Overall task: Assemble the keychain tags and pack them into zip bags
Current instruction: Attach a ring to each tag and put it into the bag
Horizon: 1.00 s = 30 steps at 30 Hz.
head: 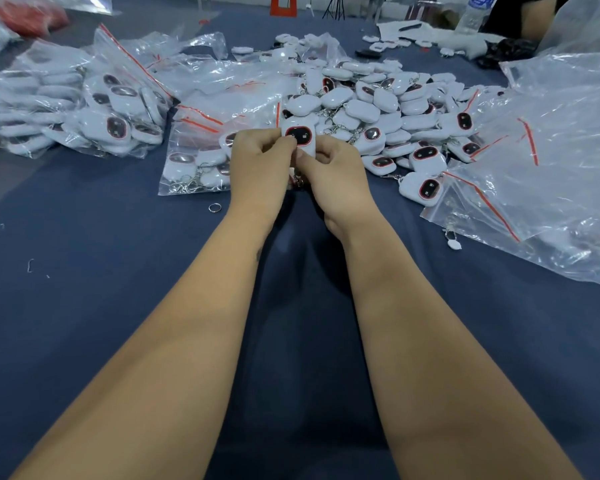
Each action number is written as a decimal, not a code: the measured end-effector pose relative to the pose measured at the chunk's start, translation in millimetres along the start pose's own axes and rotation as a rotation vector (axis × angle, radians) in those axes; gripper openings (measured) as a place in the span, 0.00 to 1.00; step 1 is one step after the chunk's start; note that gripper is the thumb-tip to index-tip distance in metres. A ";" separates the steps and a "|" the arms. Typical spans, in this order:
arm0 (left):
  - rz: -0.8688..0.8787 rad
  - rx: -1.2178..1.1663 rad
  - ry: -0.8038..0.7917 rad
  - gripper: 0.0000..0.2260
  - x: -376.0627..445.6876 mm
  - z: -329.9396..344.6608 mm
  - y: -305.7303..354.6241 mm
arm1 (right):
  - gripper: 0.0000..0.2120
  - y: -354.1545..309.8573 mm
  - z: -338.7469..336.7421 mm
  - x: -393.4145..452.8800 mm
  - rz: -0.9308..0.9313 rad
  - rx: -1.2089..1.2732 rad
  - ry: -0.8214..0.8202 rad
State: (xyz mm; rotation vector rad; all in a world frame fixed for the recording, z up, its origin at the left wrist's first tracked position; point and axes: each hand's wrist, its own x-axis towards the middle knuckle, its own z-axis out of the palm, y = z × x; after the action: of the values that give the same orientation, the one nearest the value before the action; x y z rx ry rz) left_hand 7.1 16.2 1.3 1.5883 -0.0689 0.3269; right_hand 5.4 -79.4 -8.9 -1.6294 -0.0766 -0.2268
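Note:
A white keychain tag [300, 134] with a red-rimmed dark window is held upright between both hands at the middle of the table. My left hand [258, 166] pinches its left edge with curled fingers. My right hand [333, 174] pinches its lower right edge; part of a metal ring shows below, between the palms. Behind lies a big heap of loose white tags [378, 105]. A partly filled zip bag [201, 157] with a red seal lies just left of my left hand.
Several filled zip bags [84, 109] are stacked at the left. Empty clear zip bags [548, 174] lie piled at the right. A loose metal ring [214, 207] rests on the dark blue cloth [101, 306]. Another person's arm [534, 15] and a water bottle [475, 12] are at the far right.

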 end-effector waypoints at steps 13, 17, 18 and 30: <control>-0.128 -0.163 -0.087 0.14 13.0 -11.5 -6.7 | 0.08 -4.4 -1.9 0.3 0.022 0.032 -0.064; -0.116 -0.144 -0.094 0.11 11.8 -10.5 -7.6 | 0.07 -6.2 -0.5 2.0 0.085 0.092 0.000; -0.108 -0.135 -0.094 0.11 11.9 -10.6 -8.0 | 0.08 -6.8 -0.6 2.3 0.095 0.126 0.021; -0.033 -0.072 -0.167 0.11 8.3 -13.6 -5.4 | 0.10 -7.2 0.0 2.7 0.066 0.194 0.049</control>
State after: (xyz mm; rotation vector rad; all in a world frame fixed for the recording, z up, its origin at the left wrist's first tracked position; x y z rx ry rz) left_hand 14.1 31.2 -1.8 1.5413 -0.1809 0.1644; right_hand 6.6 -79.1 -1.3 -1.4298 -0.0066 -0.2023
